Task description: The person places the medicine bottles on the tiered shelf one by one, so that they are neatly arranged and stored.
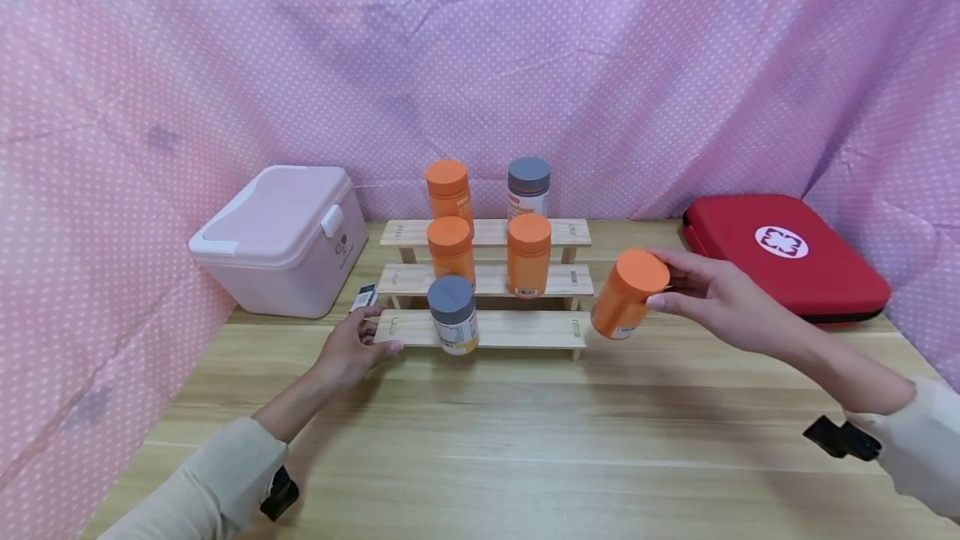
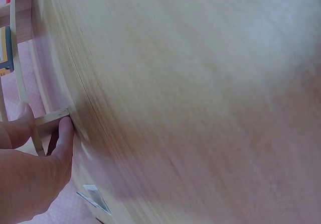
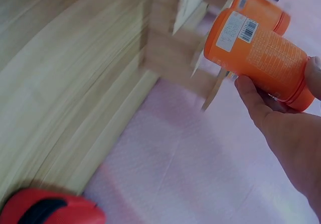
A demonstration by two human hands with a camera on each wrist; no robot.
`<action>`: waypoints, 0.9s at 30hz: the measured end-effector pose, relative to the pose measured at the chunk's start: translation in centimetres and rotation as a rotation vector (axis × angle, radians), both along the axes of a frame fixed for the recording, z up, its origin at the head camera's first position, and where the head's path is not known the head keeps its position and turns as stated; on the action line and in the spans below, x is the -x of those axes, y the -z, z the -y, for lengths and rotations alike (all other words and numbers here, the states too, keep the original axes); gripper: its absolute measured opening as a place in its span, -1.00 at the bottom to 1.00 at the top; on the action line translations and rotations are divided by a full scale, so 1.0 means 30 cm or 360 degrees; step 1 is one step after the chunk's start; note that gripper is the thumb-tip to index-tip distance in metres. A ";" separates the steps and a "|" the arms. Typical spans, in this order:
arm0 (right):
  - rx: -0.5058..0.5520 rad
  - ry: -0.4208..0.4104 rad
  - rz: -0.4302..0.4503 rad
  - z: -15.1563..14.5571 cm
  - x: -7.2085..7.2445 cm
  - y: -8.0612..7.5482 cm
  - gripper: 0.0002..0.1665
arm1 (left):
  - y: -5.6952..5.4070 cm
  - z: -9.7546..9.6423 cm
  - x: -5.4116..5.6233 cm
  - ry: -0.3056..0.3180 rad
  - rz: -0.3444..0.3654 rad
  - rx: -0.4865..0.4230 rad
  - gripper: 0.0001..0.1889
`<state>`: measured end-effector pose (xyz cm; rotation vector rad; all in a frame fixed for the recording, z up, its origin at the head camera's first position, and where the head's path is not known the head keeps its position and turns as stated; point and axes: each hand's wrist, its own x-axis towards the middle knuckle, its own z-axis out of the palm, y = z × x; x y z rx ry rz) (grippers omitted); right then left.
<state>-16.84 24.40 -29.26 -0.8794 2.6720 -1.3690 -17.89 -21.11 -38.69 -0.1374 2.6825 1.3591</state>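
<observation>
My right hand (image 1: 720, 298) holds an orange supplement bottle (image 1: 628, 294) by its upper part, tilted, just off the right end of a three-tier wooden display rack (image 1: 525, 328). In the right wrist view, this bottle's printed label and barcode (image 3: 248, 30) show. My left hand (image 1: 348, 354) grips the left end of the rack's lowest tier, thumb on top and fingers around the support (image 2: 52, 119). A grey-capped bottle (image 1: 454, 315) stands on that tier. Two orange bottles (image 1: 528, 257) stand on the middle tier; an orange one (image 1: 447, 190) and a grey-capped one (image 1: 528, 186) on top.
At the left stands a pale pink lidded box (image 1: 281, 240). A red zippered case (image 1: 783, 257) with a white emblem lies at the right. Behind the left hand is a small printed item (image 1: 364, 297). A pink dotted curtain (image 1: 480, 65) surrounds the wooden table (image 1: 487, 448).
</observation>
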 end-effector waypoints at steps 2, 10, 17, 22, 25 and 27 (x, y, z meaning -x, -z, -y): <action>0.0025 -0.0068 0.0010 0.024 -0.007 -0.003 -0.36 | 0.001 0.000 -0.001 0.0001 0.0004 0.0009 -0.31; 0.0133 -0.0275 0.0050 0.148 0.007 0.006 -0.40 | 0.001 0.002 0.000 -0.0002 -0.0001 0.0010 -0.32; 0.0137 -0.0262 0.0079 0.249 0.021 0.025 -0.42 | 0.007 0.001 0.002 -0.0002 -0.0015 0.0002 -0.31; 0.0147 -0.0246 0.0068 0.295 0.033 0.050 -0.43 | 0.007 0.000 0.002 -0.0002 -0.0012 -0.0015 -0.31; 0.0118 -0.0205 0.0069 0.312 0.040 0.064 -0.41 | 0.007 0.003 0.003 -0.0003 -0.0006 -0.0005 -0.31; 0.0091 -0.0169 0.0082 0.319 0.043 0.069 -0.39 | 0.006 0.003 0.001 -0.0004 -0.0005 -0.0004 -0.31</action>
